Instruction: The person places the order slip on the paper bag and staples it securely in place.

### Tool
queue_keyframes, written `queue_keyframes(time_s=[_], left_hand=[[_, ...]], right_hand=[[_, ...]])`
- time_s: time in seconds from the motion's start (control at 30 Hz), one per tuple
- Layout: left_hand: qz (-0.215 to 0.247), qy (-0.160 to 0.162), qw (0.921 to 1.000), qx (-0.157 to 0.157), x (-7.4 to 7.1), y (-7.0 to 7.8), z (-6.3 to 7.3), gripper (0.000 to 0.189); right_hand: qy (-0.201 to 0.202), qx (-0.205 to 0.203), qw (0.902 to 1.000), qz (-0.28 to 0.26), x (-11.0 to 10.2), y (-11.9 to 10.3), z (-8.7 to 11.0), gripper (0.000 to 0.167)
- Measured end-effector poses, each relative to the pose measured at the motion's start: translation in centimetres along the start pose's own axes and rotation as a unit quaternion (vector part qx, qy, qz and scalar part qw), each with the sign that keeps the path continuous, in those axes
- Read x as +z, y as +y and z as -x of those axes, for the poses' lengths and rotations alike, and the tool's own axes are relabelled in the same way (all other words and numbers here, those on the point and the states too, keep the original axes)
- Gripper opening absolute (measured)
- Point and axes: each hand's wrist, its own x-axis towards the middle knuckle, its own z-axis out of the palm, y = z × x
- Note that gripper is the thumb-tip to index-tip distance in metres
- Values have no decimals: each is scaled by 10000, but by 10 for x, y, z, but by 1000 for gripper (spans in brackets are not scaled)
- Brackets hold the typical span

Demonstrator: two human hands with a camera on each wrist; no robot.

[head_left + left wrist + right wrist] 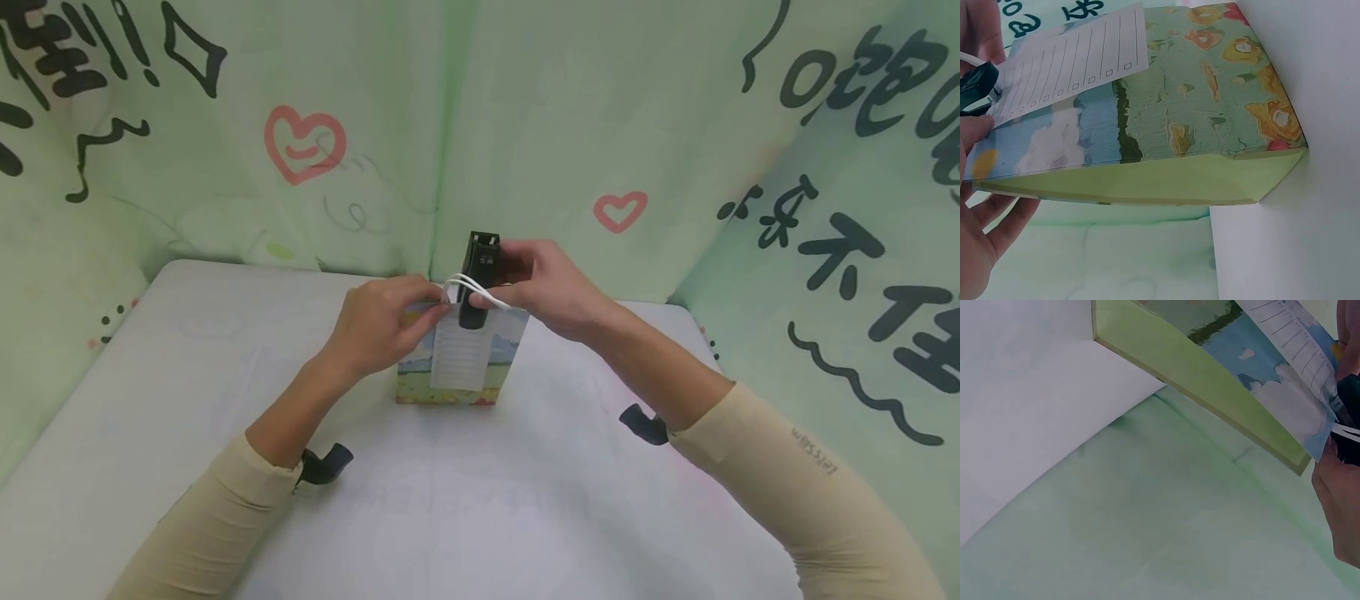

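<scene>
A paper gift bag [416,390] with a painted flower-meadow print stands upright on the table. Against its front lies a lined paper slip [459,360] with small checkboxes. My left hand [378,325] pinches the bag's top edge at the left, thumb in front and fingers behind in the left wrist view. In my right hand [558,287] is a black stapler [478,271], held upright with its lower end over the top of the slip. White cord handles [474,287] cross in front of the stapler. The right wrist view cuts off the stapler [1349,409] at its edge.
The white-covered table [450,500] runs out to a back edge close behind the bag. Pale green curtains [540,125] with hearts and black lettering hang around it. Dark wrist straps [327,464] stick out by both cuffs.
</scene>
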Motion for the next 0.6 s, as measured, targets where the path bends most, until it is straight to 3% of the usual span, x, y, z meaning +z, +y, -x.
queue_keyframes(time_s=[0.2,0.6], left_hand=[[58,0,10000,-41,0,-1,1,13],[95,-93,9999,-109,1,-3,1,15]], right_hand=[[182,179,9996,111,4,-3,1,42],[187,-178,9950,965,8,3,2,44]])
